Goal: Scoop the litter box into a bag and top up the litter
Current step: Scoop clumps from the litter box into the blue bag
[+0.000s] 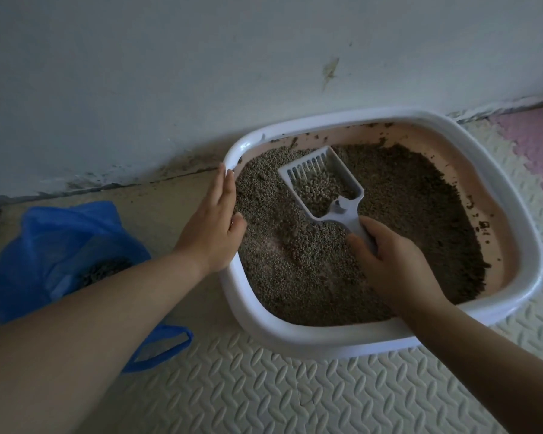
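A white-rimmed litter box [514, 245] with a pink inner wall stands on the floor against the wall, filled with grey-brown litter [295, 261]. My right hand [389, 261] grips the handle of a white slotted scoop [323, 170], which holds a small heap of litter above the bed. With straight fingers, my left hand [213, 220] rests on the box's left rim. An open blue plastic bag [54, 245] lies to the left of the box with dark litter inside.
The box sits close to a pale wall [170, 73] with a dirty base edge. Cream embossed foam mat tiles [248, 396] cover the floor in front, and a pink tile [536, 145] lies at the far right.
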### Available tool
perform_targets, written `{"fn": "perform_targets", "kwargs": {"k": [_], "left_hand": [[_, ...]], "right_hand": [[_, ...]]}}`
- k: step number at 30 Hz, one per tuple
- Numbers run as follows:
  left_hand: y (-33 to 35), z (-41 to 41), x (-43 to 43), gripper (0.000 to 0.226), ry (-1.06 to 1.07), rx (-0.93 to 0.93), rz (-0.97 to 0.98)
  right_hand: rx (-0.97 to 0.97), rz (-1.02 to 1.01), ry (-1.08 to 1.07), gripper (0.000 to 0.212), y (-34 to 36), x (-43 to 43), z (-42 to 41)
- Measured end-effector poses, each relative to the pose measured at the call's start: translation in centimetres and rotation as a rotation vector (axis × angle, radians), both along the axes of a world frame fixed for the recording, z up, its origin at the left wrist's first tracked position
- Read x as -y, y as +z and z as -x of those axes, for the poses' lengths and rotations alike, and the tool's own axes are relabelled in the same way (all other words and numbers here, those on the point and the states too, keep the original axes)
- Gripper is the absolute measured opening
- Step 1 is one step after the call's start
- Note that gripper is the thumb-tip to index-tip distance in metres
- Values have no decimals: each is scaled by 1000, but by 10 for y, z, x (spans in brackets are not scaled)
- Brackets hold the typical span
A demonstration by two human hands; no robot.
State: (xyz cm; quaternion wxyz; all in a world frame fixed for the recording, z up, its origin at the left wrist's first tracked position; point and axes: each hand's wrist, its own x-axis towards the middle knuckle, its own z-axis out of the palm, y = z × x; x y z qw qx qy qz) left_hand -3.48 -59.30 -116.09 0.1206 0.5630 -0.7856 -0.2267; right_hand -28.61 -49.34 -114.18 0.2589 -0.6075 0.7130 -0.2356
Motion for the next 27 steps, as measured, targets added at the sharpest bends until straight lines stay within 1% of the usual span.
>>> {"fn": "perform_targets", "kwargs": {"k": [2,4,7,10,12,15,17,21,25,27], "left_hand": [[0,0,0,64,0,-2,-1],[0,0,0,64,1,-8,-3],[0,0,-1,64,2,-17,-9],[0,0,-1,64,2,-29,-6],[0,1,-1,64,-4,-32,-5],[0,0,-1,63,-4,-33,-7],[0,0,-1,63,-5,-26,-9],[1,0,-1,64,-3,-24,-18],[0,0,-1,64,-1,-19,-14],[1,0,-1,64,0,-22,-14]], "right_hand": [[27,5,-1,23,-1,0,1],[67,14,-32,23,-1,2,3],[18,23,-17,26,-1,1,4],[21,22,-44,33,-3,1,5],[2,14,-15,36,-4,0,4],[52,28,-34,36,-1,1,1],[28,53,5,32,1,0,-2],[64,91,-27,43,2,1,-3],[49,109,-36,45,3,1,1],[27,105,-16,41,4,1,3]]}}
